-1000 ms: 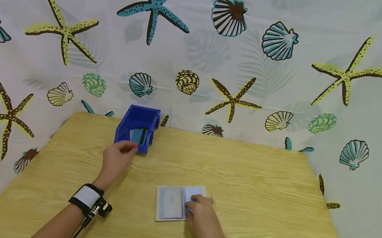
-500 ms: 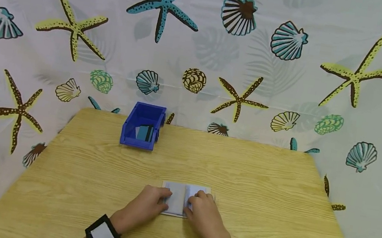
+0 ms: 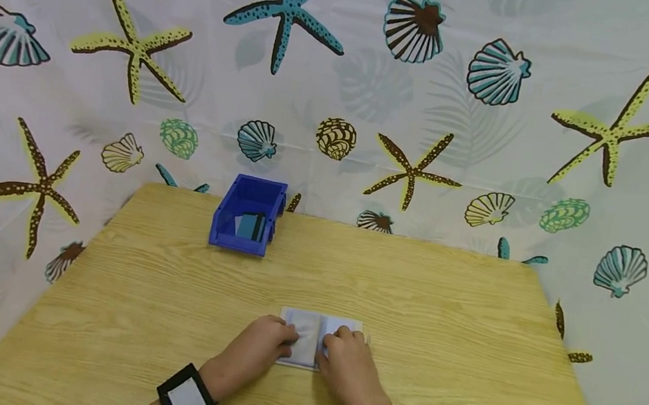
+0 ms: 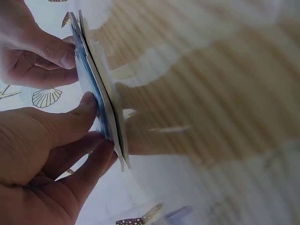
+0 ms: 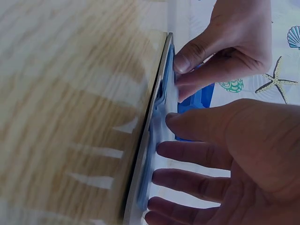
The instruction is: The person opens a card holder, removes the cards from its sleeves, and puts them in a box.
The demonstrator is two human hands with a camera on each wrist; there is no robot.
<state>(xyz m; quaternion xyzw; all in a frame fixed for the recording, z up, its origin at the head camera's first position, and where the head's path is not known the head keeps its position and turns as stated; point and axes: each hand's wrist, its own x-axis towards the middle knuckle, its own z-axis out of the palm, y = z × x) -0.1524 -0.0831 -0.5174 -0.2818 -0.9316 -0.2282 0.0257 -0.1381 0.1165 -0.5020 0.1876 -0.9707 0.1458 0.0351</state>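
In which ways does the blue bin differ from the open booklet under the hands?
The bin is strong blue; the booklet looks whitish. The bin has raised walls; the booklet lies thin, spread open. The bin stands untouched; the left hand and right hand touch the booklet. Both are on the wooden table.

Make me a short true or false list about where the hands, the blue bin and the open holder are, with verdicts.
1. A blue card-like piece lies in the blue bin. True.
2. The right hand reaches into the bin. False: it touches the open holder.
3. The left hand is at the holder too. True.
4. The bin stands nearer the person than the holder. False: it stands beyond the holder, near the far edge of the table.
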